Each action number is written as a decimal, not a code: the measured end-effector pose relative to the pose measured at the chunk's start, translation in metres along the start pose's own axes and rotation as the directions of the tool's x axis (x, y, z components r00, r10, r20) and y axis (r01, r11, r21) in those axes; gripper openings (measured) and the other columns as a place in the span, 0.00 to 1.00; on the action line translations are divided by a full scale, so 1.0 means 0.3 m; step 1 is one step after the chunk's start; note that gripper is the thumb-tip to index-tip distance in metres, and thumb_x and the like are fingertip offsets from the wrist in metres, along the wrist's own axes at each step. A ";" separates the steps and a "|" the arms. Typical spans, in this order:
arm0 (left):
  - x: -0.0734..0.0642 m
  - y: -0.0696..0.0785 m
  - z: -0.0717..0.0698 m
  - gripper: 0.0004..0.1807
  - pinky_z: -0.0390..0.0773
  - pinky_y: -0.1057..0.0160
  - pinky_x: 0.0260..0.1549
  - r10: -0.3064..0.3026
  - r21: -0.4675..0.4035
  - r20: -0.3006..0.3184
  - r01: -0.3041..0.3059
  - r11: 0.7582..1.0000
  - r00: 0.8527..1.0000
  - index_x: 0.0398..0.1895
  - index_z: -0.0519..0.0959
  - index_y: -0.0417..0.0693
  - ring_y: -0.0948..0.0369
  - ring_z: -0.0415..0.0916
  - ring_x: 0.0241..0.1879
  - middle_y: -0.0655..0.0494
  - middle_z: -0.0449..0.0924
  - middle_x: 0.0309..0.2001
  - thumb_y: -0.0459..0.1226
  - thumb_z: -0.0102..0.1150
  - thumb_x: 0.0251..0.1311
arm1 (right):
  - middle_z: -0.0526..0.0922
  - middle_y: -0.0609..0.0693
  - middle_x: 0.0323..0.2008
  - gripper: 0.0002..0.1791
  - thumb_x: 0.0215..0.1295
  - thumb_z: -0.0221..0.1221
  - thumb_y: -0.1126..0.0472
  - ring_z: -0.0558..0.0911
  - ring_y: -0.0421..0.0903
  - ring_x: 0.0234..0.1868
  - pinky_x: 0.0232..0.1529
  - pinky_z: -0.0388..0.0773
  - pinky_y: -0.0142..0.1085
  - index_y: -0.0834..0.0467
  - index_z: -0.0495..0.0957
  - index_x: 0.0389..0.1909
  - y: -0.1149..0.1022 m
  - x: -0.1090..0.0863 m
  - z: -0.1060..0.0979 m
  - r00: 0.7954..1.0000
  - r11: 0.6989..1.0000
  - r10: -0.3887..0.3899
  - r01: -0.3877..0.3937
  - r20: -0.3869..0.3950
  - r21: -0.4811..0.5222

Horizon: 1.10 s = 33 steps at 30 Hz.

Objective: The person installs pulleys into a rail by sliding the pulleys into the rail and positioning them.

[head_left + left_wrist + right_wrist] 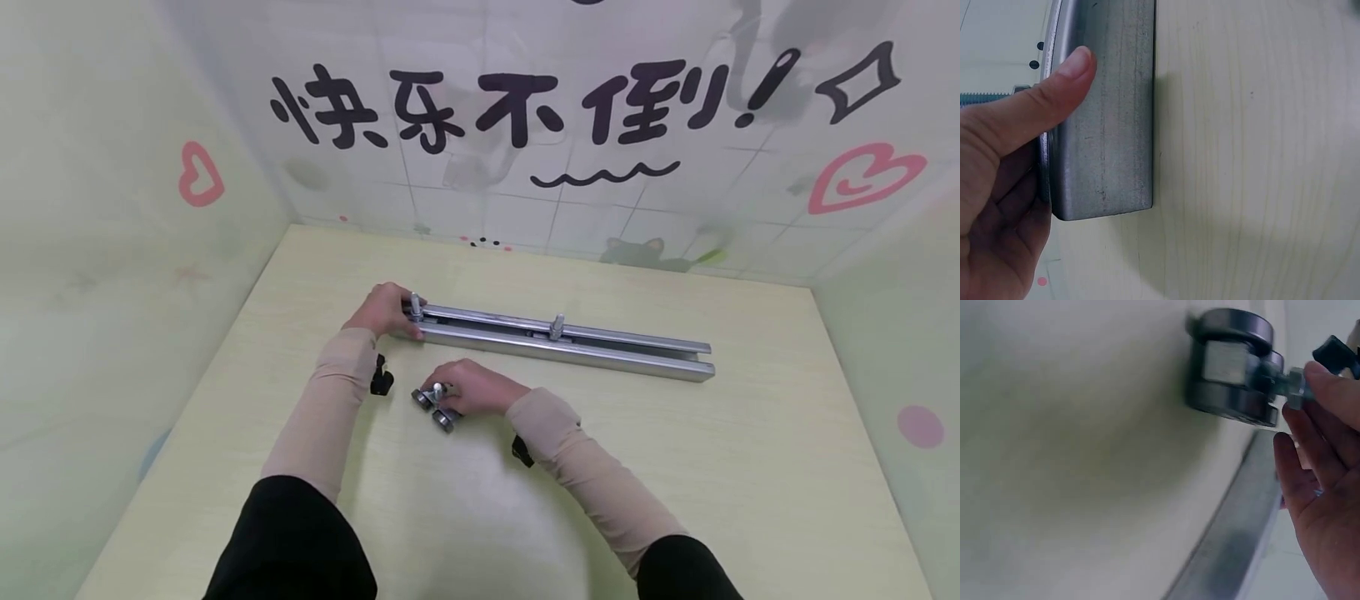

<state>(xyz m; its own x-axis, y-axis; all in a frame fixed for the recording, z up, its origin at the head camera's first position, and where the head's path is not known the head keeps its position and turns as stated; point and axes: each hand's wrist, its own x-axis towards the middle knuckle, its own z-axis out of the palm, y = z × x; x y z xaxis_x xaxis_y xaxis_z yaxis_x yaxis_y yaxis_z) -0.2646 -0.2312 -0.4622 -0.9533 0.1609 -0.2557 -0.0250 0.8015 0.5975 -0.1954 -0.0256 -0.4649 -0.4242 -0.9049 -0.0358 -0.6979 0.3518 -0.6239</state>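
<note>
A silver metal channel rail (pixel 600 358) lies on the table with its slot facing up. Two upright threaded bolts stand in that slot, a left bolt (pixel 416 307) at the end and another bolt (pixel 557 326) near the middle. My left hand (pixel 384 310) grips the rail's left end, its thumb pressed on the side wall (pixel 1110 137) in the left wrist view. Nearer to me, my right hand (pixel 483 388) pinches a small wheeled trolley (pixel 1229 362) by its bolt and nut. The trolley's dark metal wheels (pixel 444 420) hang clear of the rail.
The pale wood-grain tabletop (pixel 750 467) runs back to a printed wall panel (pixel 525 200) behind the rail. Side panels (pixel 112 292) border the table at left and right. Black straps (pixel 381 377) sit on both wrists.
</note>
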 end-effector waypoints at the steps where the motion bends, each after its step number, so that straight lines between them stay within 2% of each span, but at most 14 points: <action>1: 0.000 -0.001 0.000 0.34 0.73 0.57 0.45 0.000 0.000 0.001 0.000 1.000 1.000 0.49 0.77 0.41 0.53 0.75 0.40 0.43 0.80 0.43 0.33 0.75 0.30 | 0.82 0.52 0.43 0.15 0.55 0.60 0.68 0.80 0.42 0.42 0.46 0.73 0.26 0.61 0.78 0.45 0.007 0.000 0.009 1.000 1.000 0.001 -0.001 -0.001 0.021; 8: 0.001 0.000 -0.003 0.33 0.73 0.58 0.44 -0.003 -0.015 -0.003 0.003 1.000 1.000 0.49 0.77 0.41 0.53 0.74 0.39 0.43 0.80 0.42 0.33 0.75 0.30 | 0.84 0.47 0.33 0.06 0.55 0.60 0.66 0.79 0.36 0.30 0.36 0.73 0.24 0.58 0.79 0.35 0.026 -0.002 0.036 0.997 0.999 -0.019 0.021 -0.079 0.027; 16: -0.006 0.004 -0.005 0.33 0.73 0.57 0.44 -0.017 -0.022 0.000 0.017 1.000 1.000 0.49 0.77 0.40 0.53 0.73 0.40 0.43 0.79 0.43 0.33 0.75 0.30 | 0.84 0.48 0.32 0.04 0.54 0.61 0.67 0.80 0.37 0.30 0.35 0.73 0.23 0.59 0.80 0.31 0.024 -0.019 0.051 0.988 0.998 -0.015 0.025 -0.154 0.063; 22: -0.007 -0.002 0.000 0.33 0.73 0.57 0.45 -0.029 -0.051 0.017 0.030 0.998 0.999 0.49 0.77 0.40 0.52 0.74 0.40 0.43 0.79 0.44 0.32 0.74 0.30 | 0.84 0.49 0.30 0.04 0.53 0.63 0.66 0.79 0.37 0.28 0.33 0.74 0.24 0.61 0.81 0.31 0.023 -0.051 0.062 0.971 0.998 0.014 0.000 -0.239 0.059; 27: -0.008 -0.004 0.000 0.33 0.73 0.57 0.44 -0.027 -0.040 0.018 0.028 0.999 0.999 0.50 0.77 0.41 0.52 0.73 0.40 0.43 0.79 0.43 0.33 0.74 0.31 | 0.84 0.48 0.28 0.04 0.52 0.64 0.64 0.79 0.37 0.26 0.31 0.74 0.23 0.60 0.80 0.29 0.033 -0.085 0.069 0.937 1.000 -0.015 0.019 -0.349 0.008; 33: -0.008 0.000 -0.001 0.33 0.73 0.58 0.43 -0.027 -0.035 0.012 0.028 0.999 1.000 0.49 0.77 0.41 0.53 0.73 0.38 0.43 0.79 0.42 0.33 0.75 0.31 | 0.82 0.46 0.22 0.07 0.49 0.66 0.61 0.76 0.35 0.21 0.25 0.71 0.21 0.59 0.78 0.25 0.053 -0.135 0.071 0.853 0.992 -0.091 0.030 -0.514 -0.126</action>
<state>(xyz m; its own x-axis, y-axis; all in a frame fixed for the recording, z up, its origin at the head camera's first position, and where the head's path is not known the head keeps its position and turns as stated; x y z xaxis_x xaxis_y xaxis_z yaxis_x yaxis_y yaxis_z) -0.2623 -0.2318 -0.4614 -0.9487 0.1455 -0.2808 -0.0619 0.7853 0.6161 -0.1771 0.0117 -0.4900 -0.5954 -0.6802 0.4276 -0.7770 0.3521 -0.5217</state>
